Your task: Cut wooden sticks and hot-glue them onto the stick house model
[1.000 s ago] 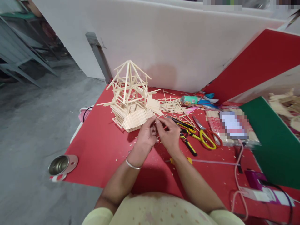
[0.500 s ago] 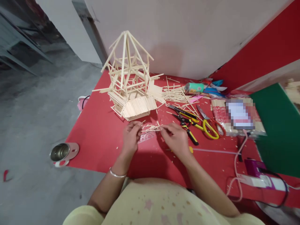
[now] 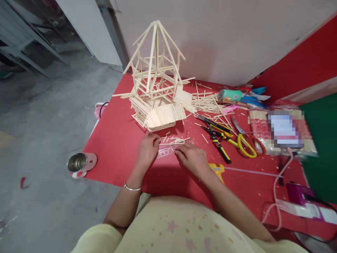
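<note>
My left hand [image 3: 149, 149] is closed, fingertips pressed together at the left end of a small pile of cut wooden sticks [image 3: 175, 140]; whatever it holds is hidden. In a pinch, my right hand [image 3: 193, 158] has a short wooden stick [image 3: 172, 150] over a clear ruler [image 3: 163, 152] with round cut-outs. Just beyond the hands stands a tower-like model [image 3: 165, 117] of glued sticks, with an open pointed frame on top and slatted panels lower down.
Right of the model lie loose sticks [image 3: 206, 102], black-and-yellow cutters [image 3: 221, 149], scissors [image 3: 247, 146] and a green-labelled bottle [image 3: 231, 95]. A yellow glue gun [image 3: 217, 170] is beside my right forearm. At the left table edge stands a steel-lined mug [image 3: 81, 163].
My hands were both at one thin stick; now my right hand has come nearer, lower over the ruler, pinching a short piece. The view has shifted, showing more of the glue gun.
</note>
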The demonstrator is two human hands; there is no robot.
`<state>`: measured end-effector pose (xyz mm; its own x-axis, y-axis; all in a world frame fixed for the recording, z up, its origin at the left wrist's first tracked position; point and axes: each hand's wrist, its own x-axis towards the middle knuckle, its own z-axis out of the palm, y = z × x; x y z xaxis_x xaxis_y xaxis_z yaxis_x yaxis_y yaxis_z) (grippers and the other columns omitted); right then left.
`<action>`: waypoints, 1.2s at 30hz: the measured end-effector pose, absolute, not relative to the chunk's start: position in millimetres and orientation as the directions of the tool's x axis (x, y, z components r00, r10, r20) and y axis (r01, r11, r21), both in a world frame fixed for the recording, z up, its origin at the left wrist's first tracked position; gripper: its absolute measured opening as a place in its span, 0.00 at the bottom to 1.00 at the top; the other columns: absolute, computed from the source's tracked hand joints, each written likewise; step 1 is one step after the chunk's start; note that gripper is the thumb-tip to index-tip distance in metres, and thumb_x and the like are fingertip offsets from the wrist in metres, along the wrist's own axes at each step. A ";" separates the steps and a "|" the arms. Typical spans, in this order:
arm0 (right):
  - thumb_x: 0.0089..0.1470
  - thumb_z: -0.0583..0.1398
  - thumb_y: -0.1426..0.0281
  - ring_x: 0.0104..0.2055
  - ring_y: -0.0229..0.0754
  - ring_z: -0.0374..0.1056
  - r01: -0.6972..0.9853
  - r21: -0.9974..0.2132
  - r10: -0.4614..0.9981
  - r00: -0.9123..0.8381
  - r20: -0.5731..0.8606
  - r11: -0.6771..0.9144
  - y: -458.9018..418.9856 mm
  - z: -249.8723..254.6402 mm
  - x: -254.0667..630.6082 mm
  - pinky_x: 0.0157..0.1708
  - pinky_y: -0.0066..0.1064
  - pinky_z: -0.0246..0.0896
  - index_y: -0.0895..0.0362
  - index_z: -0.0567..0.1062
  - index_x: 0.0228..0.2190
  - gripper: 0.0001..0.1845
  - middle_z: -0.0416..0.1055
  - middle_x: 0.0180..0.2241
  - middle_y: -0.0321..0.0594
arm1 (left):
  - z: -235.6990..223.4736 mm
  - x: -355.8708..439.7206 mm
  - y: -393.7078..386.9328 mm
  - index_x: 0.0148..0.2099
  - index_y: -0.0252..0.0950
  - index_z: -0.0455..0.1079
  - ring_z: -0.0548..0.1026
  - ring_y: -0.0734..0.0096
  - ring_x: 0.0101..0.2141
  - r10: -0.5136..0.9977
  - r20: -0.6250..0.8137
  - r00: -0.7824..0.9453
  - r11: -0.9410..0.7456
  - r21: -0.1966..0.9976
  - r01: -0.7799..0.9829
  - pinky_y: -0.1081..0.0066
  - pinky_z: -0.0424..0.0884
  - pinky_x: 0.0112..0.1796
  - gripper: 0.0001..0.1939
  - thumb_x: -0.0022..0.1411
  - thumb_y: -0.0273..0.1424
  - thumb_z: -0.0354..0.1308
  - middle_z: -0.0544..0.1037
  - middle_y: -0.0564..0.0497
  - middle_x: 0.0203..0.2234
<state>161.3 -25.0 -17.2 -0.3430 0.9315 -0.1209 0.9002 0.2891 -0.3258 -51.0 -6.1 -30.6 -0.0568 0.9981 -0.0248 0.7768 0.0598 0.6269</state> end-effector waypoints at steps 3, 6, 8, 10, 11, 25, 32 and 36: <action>0.67 0.55 0.60 0.43 0.43 0.73 0.897 -0.333 0.934 -0.341 -0.106 0.290 -16.8 -11.8 160.8 0.38 0.31 0.59 0.49 0.82 0.42 0.16 0.79 0.41 0.40 | -32.4 -39.4 -5.8 0.39 0.41 0.77 0.75 0.63 0.37 0.998 -0.057 -0.021 0.048 0.521 0.852 0.68 0.63 0.35 0.10 0.67 0.36 0.55 0.78 0.46 0.40; 0.66 0.56 0.60 0.40 0.44 0.73 0.893 -0.339 0.944 -0.327 -0.040 0.295 -7.6 -6.1 159.2 0.35 0.32 0.59 0.49 0.82 0.40 0.15 0.79 0.39 0.40 | -37.8 -29.9 -5.6 0.41 0.39 0.76 0.74 0.62 0.34 0.999 -0.048 0.005 0.016 0.429 0.903 0.67 0.60 0.31 0.12 0.69 0.34 0.51 0.77 0.44 0.41; 0.66 0.57 0.61 0.39 0.43 0.73 0.880 -0.368 0.947 -0.320 0.009 0.301 -2.8 -3.4 159.8 0.35 0.31 0.60 0.49 0.82 0.39 0.14 0.79 0.38 0.40 | -41.2 -27.8 -5.8 0.41 0.38 0.75 0.73 0.61 0.32 0.999 -0.034 0.019 -0.004 0.404 0.915 0.66 0.58 0.31 0.13 0.70 0.31 0.48 0.76 0.42 0.41; 0.65 0.57 0.62 0.39 0.43 0.74 0.856 -0.420 0.950 -0.309 0.051 0.301 -0.1 -2.6 161.6 0.36 0.31 0.61 0.49 0.82 0.41 0.13 0.80 0.40 0.40 | -41.7 -28.8 -6.9 0.41 0.37 0.74 0.72 0.61 0.32 0.999 -0.029 0.016 -0.003 0.417 0.909 0.66 0.58 0.31 0.13 0.70 0.30 0.48 0.75 0.40 0.42; 0.65 0.58 0.63 0.40 0.43 0.74 0.840 -0.456 0.953 -0.297 0.067 0.294 0.5 -2.9 162.6 0.38 0.32 0.62 0.49 0.82 0.43 0.13 0.80 0.41 0.41 | -40.5 -30.0 -7.8 0.40 0.37 0.74 0.72 0.62 0.32 1.000 -0.025 0.014 -0.001 0.451 0.892 0.66 0.58 0.31 0.12 0.70 0.30 0.48 0.75 0.41 0.42; 0.57 0.65 0.61 0.36 0.43 0.78 0.268 -0.954 0.990 0.016 0.143 0.133 -0.5 10.2 182.2 0.39 0.35 0.73 0.52 0.84 0.39 0.11 0.83 0.36 0.37 | -1.9 10.1 -6.4 0.37 0.35 0.75 0.62 0.80 0.18 0.968 -0.219 0.121 0.244 0.932 -0.267 0.78 0.57 0.21 0.14 0.57 0.41 0.68 0.72 0.55 0.20; 0.58 0.65 0.63 0.32 0.39 0.72 0.481 -0.815 0.934 -0.023 0.358 0.324 -1.9 24.1 186.1 0.32 0.31 0.65 0.52 0.84 0.34 0.07 0.79 0.30 0.37 | 7.5 32.4 2.1 0.33 0.34 0.73 0.55 0.86 0.13 0.949 -0.311 0.058 0.282 0.749 -0.599 0.80 0.49 0.14 0.19 0.53 0.45 0.71 0.67 0.59 0.15; 0.60 0.63 0.62 0.33 0.39 0.71 0.468 -0.846 0.901 0.204 0.383 0.254 5.5 31.7 172.6 0.33 0.31 0.65 0.53 0.83 0.36 0.10 0.78 0.32 0.38 | 10.4 39.3 14.1 0.39 0.34 0.75 0.60 0.86 0.15 0.938 -0.337 0.081 0.291 0.638 -0.713 0.81 0.49 0.14 0.22 0.51 0.46 0.72 0.73 0.56 0.22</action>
<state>172.6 5.5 31.7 0.2039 0.9008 0.3834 0.4678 0.2544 -0.8464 39.3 14.1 10.4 0.0813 0.9381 -0.3366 -0.7126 0.2908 0.6385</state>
